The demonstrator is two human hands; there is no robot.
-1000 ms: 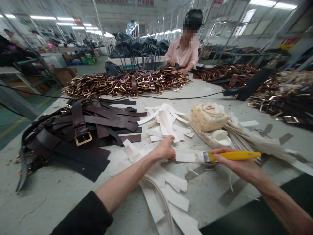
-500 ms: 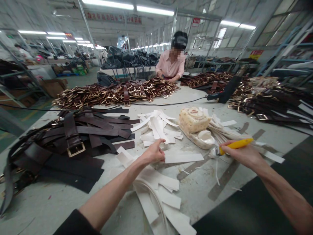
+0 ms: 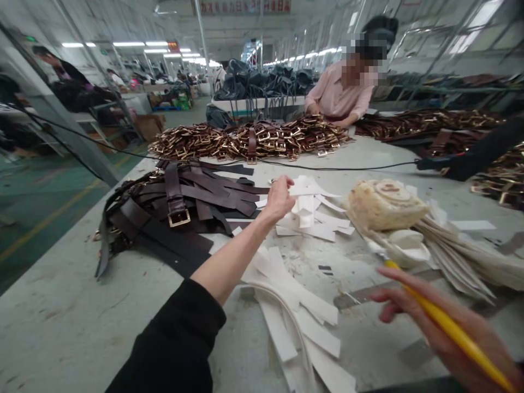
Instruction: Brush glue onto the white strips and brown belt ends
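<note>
A white strip [image 3: 305,187] stretches to the right from the pinched fingers of my left hand [image 3: 281,197], over a loose heap of white strips [image 3: 323,224]. In my right hand [image 3: 438,316] is a brush with a yellow handle [image 3: 446,322], its index finger stretched along it. The brush's pale tip is at the front of a glue-crusted container [image 3: 380,204], beside a small whitish cup [image 3: 407,245]. More white strips [image 3: 317,311] fan out below my left forearm.
Dark belt straps [image 3: 196,196] with a buckle lie left of my left hand. Behind them runs a heap of brown buckled belts [image 3: 245,139]. A black cable [image 3: 327,168] crosses the table. A bundle of pale strips [image 3: 458,262] lies at right. A co-worker in a pink shirt [image 3: 341,90] stands opposite.
My left hand has moved away from me with a white strip, from the table's middle to the heap. My right hand has turned and come nearer, still holding the brush. The view has swung left.
</note>
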